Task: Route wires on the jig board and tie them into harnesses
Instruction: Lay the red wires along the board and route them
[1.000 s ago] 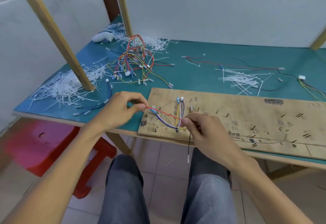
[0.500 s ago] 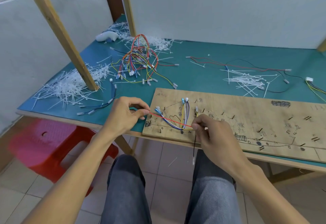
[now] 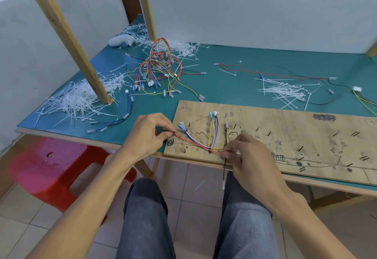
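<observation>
We see the left hand [image 3: 147, 134] pinching one end of a thin red wire [image 3: 195, 144] and the right hand [image 3: 247, 154] pinching the other — stretched taut across the near-left corner of the scribbled plywood jig board [image 3: 285, 132], over routed blue, white and yellow wires [image 3: 212, 134].
</observation>
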A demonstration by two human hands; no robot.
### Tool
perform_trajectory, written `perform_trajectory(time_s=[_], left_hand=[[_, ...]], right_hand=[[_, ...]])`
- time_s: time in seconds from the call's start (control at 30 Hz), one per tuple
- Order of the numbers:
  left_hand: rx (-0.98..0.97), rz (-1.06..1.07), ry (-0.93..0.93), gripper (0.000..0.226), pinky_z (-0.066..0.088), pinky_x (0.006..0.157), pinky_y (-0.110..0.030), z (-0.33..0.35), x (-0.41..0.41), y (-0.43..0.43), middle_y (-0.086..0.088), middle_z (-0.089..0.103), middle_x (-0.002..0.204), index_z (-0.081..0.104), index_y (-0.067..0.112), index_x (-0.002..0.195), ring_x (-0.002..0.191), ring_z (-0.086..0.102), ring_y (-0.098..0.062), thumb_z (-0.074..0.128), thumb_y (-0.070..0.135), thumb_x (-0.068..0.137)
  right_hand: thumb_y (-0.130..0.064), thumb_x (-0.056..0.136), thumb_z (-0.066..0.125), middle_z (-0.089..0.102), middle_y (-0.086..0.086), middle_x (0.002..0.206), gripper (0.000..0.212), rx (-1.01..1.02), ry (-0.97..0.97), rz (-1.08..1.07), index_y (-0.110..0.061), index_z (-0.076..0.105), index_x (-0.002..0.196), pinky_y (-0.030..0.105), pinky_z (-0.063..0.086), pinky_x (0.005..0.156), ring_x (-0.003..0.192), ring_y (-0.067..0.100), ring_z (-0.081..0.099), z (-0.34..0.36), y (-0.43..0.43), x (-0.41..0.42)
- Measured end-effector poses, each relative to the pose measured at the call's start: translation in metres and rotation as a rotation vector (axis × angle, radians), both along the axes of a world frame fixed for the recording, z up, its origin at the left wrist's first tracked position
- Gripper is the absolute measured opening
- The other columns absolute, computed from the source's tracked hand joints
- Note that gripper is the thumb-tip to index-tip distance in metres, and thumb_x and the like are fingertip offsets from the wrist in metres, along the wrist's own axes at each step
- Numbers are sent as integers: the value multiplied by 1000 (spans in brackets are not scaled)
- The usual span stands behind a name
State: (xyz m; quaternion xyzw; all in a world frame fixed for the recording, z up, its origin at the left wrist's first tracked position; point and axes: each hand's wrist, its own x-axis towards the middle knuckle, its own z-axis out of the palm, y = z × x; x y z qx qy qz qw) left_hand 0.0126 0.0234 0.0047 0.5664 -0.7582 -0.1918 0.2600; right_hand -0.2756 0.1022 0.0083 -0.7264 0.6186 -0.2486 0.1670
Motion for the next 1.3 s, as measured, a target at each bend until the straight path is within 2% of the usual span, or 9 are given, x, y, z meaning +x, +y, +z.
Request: perform_trajectory(time_s=[0.1,0.27,0.37,0.5,0.6,0.83,1.03,1.17,1.3], left_hand=[[-3,-25,-87,22,44,75,-10,5,1,4,16,70,103,85,26,101,84,55,14,82,8,89],[-328,-57,-308,54,53,96,-44,18,-29,42,4,64,121,74,17,125,116,55,-21,55,2,77],[-284,-253,-372,54,51,107,-41,6,-65,78,1,63,135,68,18,134,129,55,-21,63,13,81],[-205,-229,-317,54,52,109,-39,-13,-79,94,2,60,141,63,20,142,133,54,-16,68,16,88],[-201,-204,-297,64,47,114,-36,-17,-82,92,6,55,144,48,22,155,135,50,-14,57,16,92],[-186,-167,-271,58,50,111,-39,-21,-89,92,7,49,142,54,21,150,133,49,-14,62,13,93],[-206,-161,-290,57,51,108,-42,-23,-91,93,3,49,142,61,17,145,131,50,-19,65,6,89],[-218,-160,-283,55,54,106,-42,-23,-91,93,3,49,140,63,16,143,133,48,-19,67,7,89],[-216,-162,-268,51,53,106,-44,-24,-91,91,3,51,137,64,15,143,132,50,-19,57,10,93]], right_hand=[[-17,98,71,59,-12,90,15,19,38,15,-28,81,98,41,53,70,79,17,59,2,4,-5],[-26,93,78,64,-15,86,10,6,19,-72,-34,78,97,39,54,70,77,12,61,4,6,-10],[-33,87,83,67,-20,79,11,8,-34,-161,-35,72,85,38,53,69,74,5,59,6,3,-20],[-36,81,86,69,-22,75,15,82,-37,-232,-40,74,73,35,53,65,68,4,61,11,3,-47],[-26,80,90,70,-18,80,16,83,-83,-219,-40,81,77,38,54,68,72,6,62,14,3,-65],[-3,85,82,73,-21,86,34,83,-84,-129,-37,85,86,42,57,77,84,6,66,14,6,-96],[-3,83,83,71,-23,80,29,13,-73,-238,-32,86,85,15,47,69,81,1,63,8,9,-105],[2,82,81,73,-19,81,32,25,-53,-265,-30,85,82,25,55,72,79,1,67,12,7,-117],[15,82,73,75,-15,83,39,28,-122,-229,-21,86,81,1,44,72,85,-11,65,13,9,-128]])
